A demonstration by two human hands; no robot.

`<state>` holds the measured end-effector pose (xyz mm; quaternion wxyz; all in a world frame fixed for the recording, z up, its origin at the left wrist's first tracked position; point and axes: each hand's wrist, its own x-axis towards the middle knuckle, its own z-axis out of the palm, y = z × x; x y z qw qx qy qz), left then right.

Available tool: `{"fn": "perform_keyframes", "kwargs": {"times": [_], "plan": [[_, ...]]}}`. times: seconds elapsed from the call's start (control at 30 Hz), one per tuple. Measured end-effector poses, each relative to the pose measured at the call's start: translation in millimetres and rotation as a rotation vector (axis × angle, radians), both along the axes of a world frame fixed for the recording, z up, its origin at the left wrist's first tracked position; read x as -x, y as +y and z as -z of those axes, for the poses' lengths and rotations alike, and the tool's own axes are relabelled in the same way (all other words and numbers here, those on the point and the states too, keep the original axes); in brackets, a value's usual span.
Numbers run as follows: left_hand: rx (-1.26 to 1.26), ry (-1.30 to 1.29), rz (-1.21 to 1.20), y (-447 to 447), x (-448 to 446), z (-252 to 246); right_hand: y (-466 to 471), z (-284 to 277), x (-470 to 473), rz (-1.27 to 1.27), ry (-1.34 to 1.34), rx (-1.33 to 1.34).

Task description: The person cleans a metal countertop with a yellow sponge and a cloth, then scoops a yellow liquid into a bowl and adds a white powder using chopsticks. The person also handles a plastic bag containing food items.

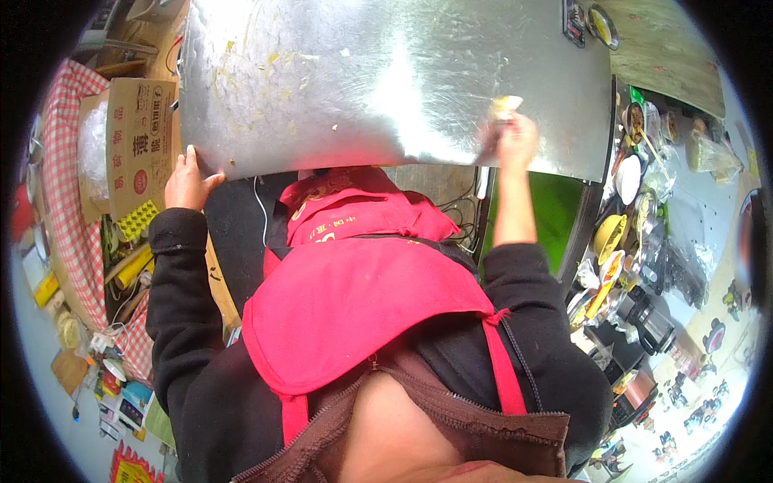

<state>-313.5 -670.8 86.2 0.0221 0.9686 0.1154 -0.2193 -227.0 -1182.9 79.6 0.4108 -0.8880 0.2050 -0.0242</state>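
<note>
My right hand [518, 140] is closed around a small whitish-yellow wad [508, 104], blurred and perhaps a crumpled tissue or cloth. It is over the right front part of a stainless-steel tabletop [338, 78]. At the table's left front corner, my left hand [186, 184] rests on the edge with thumb and fingers apart, holding nothing. Yellow smears [273, 58] mark the left half of the metal. A crumb [334, 127] lies near the front middle, and another small bit [231, 161] is close to my left hand.
A cardboard box [142, 139] with clear plastic inside stands left of the table, beside red-checked cloth [75, 181]. A metal bowl [603, 27] sits at the far right corner. On the right are a yellow bowl [610, 235], a white dish [628, 179] and plastic bags [712, 151].
</note>
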Motion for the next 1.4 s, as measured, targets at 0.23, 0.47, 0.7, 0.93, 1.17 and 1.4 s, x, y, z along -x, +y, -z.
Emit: {"fn": "perform_keyframes", "kwargs": {"times": [0.23,0.47,0.7,0.93,1.17,1.4], "plan": [[0.007,-0.050,0.027,3,-4,5,125,27,14,-0.635,-0.448,0.326],[0.020,-0.074,0.022,3,0,6,23,19,-20,-0.274,-0.349,0.136],[0.010,-0.052,-0.014,5,-6,13,-12,8,-108,-0.072,-0.186,0.368],[0.077,-0.013,-0.032,2,-6,8,203,43,-10,-0.910,-0.353,0.003],[0.047,-0.111,-0.015,6,5,3,24,3,-50,-0.190,-0.047,-0.239],[0.052,-0.080,-0.046,8,2,0,7,40,-102,-0.411,-0.346,0.627]]}}
